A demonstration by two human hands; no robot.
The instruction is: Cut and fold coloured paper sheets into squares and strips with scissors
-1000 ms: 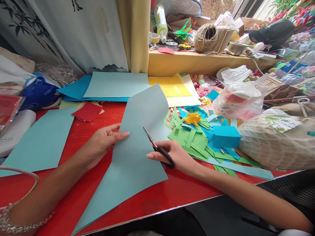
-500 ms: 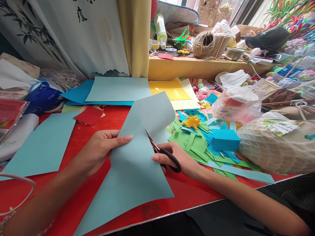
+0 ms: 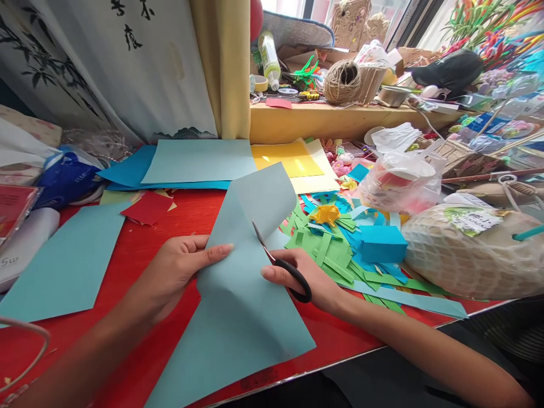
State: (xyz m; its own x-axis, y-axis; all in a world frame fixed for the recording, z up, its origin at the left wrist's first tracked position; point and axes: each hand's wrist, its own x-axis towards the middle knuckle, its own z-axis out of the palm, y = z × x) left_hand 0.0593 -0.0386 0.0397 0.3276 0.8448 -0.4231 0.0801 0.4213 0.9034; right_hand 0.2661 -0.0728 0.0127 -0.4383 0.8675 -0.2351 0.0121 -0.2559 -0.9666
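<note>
A large light-blue sheet of paper (image 3: 238,323) is held up over the red table, its lower part spreading toward the front edge. My left hand (image 3: 181,269) pinches its left side, thumb on top and fingers underneath. In my right hand (image 3: 297,272) is a pair of scissors (image 3: 300,280) with black handles, fingers and thumb around the loops. The blades reach into the sheet along a cut, and the cut strip curls up to the right of them. Part of the right hand's fingers is hidden behind the paper.
Green and blue paper strips (image 3: 327,249) heap on the right, with a blue paper box (image 3: 383,243) and a netted bag (image 3: 463,249) beside them. Another light-blue sheet (image 3: 72,260) lies left, near red paper pieces (image 3: 148,208). Yellow paper (image 3: 289,158) lies at the back.
The scissor blades look slightly more open than before. The sheet's lower right corner has shifted a little to the right. The camera view has turned slightly; both hands keep their holds.
</note>
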